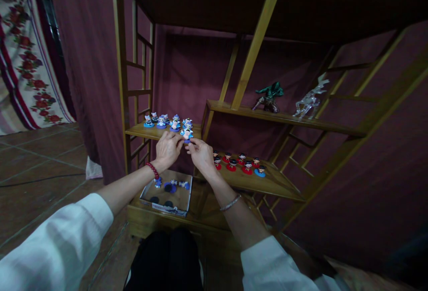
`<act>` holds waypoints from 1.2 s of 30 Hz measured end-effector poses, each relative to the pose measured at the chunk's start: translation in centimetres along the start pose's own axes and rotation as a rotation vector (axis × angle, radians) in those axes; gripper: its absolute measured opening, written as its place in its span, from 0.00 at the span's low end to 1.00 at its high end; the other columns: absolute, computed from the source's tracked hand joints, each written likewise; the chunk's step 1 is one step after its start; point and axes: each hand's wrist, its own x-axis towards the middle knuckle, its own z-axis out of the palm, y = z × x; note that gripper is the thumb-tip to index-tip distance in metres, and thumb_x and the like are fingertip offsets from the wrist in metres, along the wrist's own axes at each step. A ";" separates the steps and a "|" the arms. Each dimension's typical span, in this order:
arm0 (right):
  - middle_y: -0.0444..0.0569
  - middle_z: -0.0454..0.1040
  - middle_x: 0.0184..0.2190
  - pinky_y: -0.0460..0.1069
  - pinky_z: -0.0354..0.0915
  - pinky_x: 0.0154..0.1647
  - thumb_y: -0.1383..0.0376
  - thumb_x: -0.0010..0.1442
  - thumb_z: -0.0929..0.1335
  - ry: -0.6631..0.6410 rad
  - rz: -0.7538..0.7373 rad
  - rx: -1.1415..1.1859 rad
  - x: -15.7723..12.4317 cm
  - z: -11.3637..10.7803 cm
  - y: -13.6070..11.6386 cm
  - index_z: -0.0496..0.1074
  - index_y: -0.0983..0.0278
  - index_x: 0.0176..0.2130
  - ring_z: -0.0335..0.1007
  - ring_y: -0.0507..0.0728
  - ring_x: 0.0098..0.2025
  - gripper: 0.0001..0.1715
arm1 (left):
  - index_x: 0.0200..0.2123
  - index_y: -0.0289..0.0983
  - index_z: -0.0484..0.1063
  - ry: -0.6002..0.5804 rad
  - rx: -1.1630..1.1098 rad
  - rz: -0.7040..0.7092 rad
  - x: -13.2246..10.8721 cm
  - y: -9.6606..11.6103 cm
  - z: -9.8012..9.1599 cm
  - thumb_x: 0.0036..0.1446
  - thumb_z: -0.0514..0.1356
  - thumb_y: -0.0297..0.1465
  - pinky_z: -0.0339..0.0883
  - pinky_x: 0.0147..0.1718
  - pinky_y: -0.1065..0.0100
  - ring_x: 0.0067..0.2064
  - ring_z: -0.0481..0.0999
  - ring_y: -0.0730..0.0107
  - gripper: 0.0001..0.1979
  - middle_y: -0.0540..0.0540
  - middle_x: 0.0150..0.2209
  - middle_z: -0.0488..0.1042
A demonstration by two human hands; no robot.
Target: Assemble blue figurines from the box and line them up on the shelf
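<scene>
Between my two hands is a small white and purple figurine (187, 135) on a purple base, at the front edge of the upper left shelf (140, 131). My left hand (168, 149) pinches the base from the left, and my right hand (199, 152) pinches it from the right. Behind it, several similar figurines (161, 121) stand upright on that shelf in loose rows. Below my left wrist sits an open shallow box (190, 193) with more figurines (180, 184) and dark round bases (169, 203) in it.
Red-based figurines (247, 167) and a blue-based one (260, 172) stand on the lower right shelf (274, 185). A green-cloaked figure (271, 96) and a clear figure (310, 99) occupy the higher shelf (321, 125). A slanted wooden post (257, 43) rises near the middle.
</scene>
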 end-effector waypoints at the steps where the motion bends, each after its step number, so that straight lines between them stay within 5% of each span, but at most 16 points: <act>1: 0.56 0.71 0.42 0.43 0.72 0.28 0.67 0.56 0.62 0.001 -0.002 0.004 0.0 0.0 0.0 0.70 0.70 0.41 0.75 0.51 0.31 0.14 | 0.35 0.41 0.73 0.002 0.002 0.002 0.0 0.0 0.0 0.57 0.51 0.33 0.60 0.40 0.66 0.42 0.64 0.63 0.11 0.46 0.37 0.72; 18: 0.58 0.74 0.40 0.43 0.73 0.27 0.70 0.56 0.62 -0.004 0.053 0.038 0.1 -0.1 -0.7 0.69 0.73 0.42 0.75 0.53 0.31 0.14 | 0.35 0.42 0.73 -0.015 0.019 -0.024 0.1 0.2 -0.1 0.57 0.52 0.33 0.61 0.39 0.66 0.41 0.65 0.64 0.10 0.47 0.36 0.72; 36: 0.50 0.77 0.25 0.41 0.69 0.21 0.69 0.58 0.62 -0.084 0.167 -0.039 0.2 -0.7 -1.8 0.68 0.72 0.46 0.73 0.50 0.21 0.16 | 0.35 0.41 0.74 -0.038 0.007 -0.052 0.6 0.1 0.2 0.55 0.53 0.33 0.58 0.42 0.63 0.42 0.66 0.62 0.10 0.46 0.36 0.73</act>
